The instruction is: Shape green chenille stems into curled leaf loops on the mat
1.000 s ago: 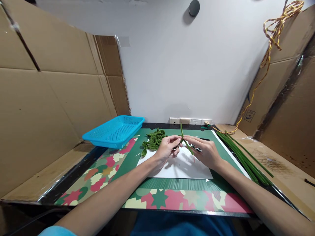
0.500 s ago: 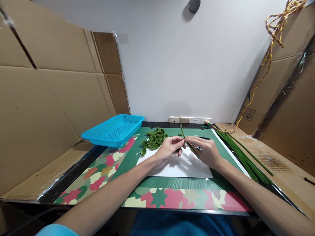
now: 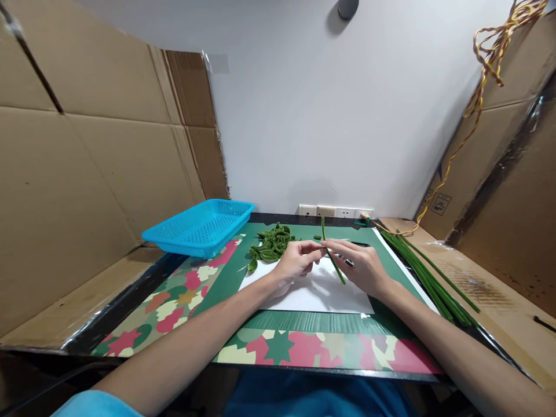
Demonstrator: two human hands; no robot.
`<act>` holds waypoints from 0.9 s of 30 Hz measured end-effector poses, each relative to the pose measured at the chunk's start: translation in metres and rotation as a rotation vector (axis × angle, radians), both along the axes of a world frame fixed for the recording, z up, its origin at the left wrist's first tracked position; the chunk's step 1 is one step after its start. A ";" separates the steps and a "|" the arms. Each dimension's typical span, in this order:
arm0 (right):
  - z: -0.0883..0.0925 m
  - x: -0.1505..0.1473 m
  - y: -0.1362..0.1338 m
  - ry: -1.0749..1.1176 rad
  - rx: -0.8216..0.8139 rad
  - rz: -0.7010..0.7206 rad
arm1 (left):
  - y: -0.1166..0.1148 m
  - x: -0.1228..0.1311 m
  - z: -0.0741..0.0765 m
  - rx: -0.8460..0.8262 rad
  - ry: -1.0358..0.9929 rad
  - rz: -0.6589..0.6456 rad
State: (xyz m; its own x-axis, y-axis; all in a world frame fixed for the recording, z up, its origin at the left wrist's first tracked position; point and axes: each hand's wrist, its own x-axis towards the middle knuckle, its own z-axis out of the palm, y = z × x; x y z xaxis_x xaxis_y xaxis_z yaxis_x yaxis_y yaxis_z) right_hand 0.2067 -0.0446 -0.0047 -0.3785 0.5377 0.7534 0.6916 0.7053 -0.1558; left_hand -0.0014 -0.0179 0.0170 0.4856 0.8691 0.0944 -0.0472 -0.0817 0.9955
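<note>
Over the white paper (image 3: 304, 296), my left hand (image 3: 299, 260) and my right hand (image 3: 367, 266) meet at the fingertips. Both pinch a short green pipe cleaner (image 3: 337, 269) near its middle; one end points up toward the wall, the other slants down to the right. Just beyond my left hand lies a pile of leaf shapes (image 3: 275, 242) bent from green pipe cleaners. A dark-handled tool (image 3: 360, 244) is partly hidden behind my right hand, so its kind is unclear. A small green piece (image 3: 318, 237) rests beyond the fingertips.
A blue perforated basket (image 3: 197, 229) stands at the back left. Long green pipe cleaners (image 3: 428, 278) lie in a bundle at the right edge of the green mat (image 3: 393, 263). Cardboard walls (image 3: 95, 174) rise on both sides. Yellow-brown twisted wire (image 3: 471, 121) hangs at right, near wall sockets (image 3: 345, 213).
The pipe cleaner has turned between my fingers and stands a little steeper, its lower end now further left and clear of my right hand. The view has shifted slightly.
</note>
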 end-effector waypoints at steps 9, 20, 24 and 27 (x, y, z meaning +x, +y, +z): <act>-0.001 0.001 0.001 0.096 -0.055 0.031 | -0.002 0.000 0.000 -0.073 -0.011 -0.022; 0.003 -0.001 0.000 0.186 -0.039 0.015 | -0.001 -0.001 0.008 -0.188 -0.130 0.040; 0.004 0.000 -0.001 0.245 -0.047 0.026 | -0.001 -0.002 0.009 -0.115 -0.170 0.050; 0.004 0.001 -0.001 0.246 -0.054 0.021 | 0.000 -0.002 0.007 -0.073 -0.193 0.057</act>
State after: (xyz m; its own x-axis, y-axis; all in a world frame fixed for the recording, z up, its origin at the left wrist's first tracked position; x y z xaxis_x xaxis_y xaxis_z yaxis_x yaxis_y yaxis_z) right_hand 0.2075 -0.0457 -0.0006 -0.1983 0.5737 0.7947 0.6136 0.7049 -0.3558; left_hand -0.0032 -0.0180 0.0241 0.4144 0.9025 0.1171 -0.2351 -0.0182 0.9718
